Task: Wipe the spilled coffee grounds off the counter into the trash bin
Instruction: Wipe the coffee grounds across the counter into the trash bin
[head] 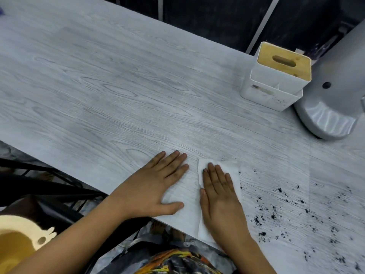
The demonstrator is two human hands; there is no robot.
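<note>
Dark coffee grounds [292,212] lie scattered over the lower right of the pale grey wood-grain counter [118,86]. A white paper tissue [231,169] lies flat near the counter's front edge, just left of the grounds. My right hand [221,198] presses flat on the tissue, fingers straight. My left hand [156,186] rests flat on the bare counter beside it, fingers spread, touching the tissue's left side. No trash bin can be identified with certainty.
A white tissue box with a wooden slotted lid [276,76] stands at the back right, specked with grounds. A grey rounded appliance base [331,99] sits right of it. A cream and yellow object [17,240] is below the counter at lower left.
</note>
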